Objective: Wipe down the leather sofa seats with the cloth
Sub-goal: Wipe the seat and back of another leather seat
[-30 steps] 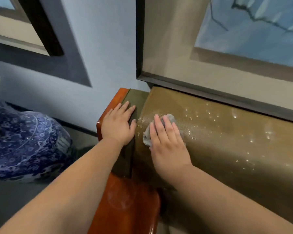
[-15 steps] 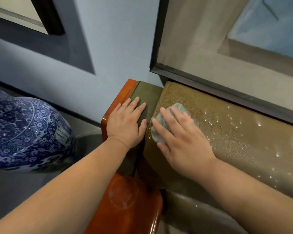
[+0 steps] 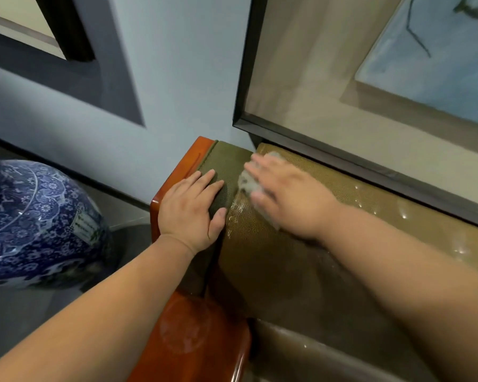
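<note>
An olive-brown leather sofa back (image 3: pixel 301 266) runs from centre to the right, wet and dotted with droplets. My right hand (image 3: pixel 290 194) lies flat with straight fingers on a small grey cloth (image 3: pixel 247 183), pressing it onto the top left end of the leather; the hand is motion-blurred and covers most of the cloth. My left hand (image 3: pixel 191 208) rests flat on the darker olive pad (image 3: pixel 226 158) of the armrest, beside the polished red-brown wooden arm (image 3: pixel 188 326). A strip of the seat cushion (image 3: pixel 301 351) shows at the bottom.
A large framed picture (image 3: pixel 370 86) with a dark frame hangs just behind the sofa back's top edge. A big blue-and-white porcelain jar (image 3: pixel 36 219) stands on the floor to the left of the armrest. A pale blue wall fills the gap between them.
My right hand has slid the cloth up and away along the sofa back, toward the picture frame. My left hand has stayed on the armrest pad. The view has tilted.
</note>
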